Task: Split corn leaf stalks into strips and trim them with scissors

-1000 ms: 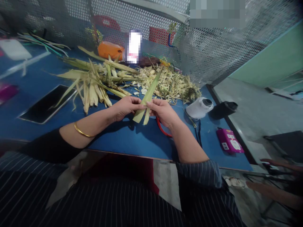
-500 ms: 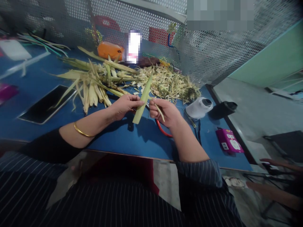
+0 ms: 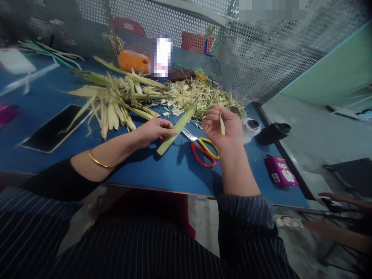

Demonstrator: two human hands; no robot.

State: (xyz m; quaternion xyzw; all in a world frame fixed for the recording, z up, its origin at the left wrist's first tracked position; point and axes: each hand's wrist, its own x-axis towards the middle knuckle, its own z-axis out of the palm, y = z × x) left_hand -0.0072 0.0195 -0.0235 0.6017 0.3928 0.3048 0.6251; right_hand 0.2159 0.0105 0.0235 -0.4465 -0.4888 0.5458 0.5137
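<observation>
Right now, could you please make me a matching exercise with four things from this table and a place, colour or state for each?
1. scissors
2. broad green strip
3. phone
4. black spool

A. beside the white spool
B. pinched in the left hand
C. partly covered by a thin leaf
D. red and yellow handles

Pairs: 1-D, 2-B, 3-C, 4-A

The person's left hand (image 3: pixel 159 131) pinches with thumb and fingers, its forearm reaching inward from the left, a bangle around it. The right hand (image 3: pixel 222 126), raised and slightly farther right, curls its fingers, wrist bent, the forearm rising steeply from a rolled sleeve.
</observation>
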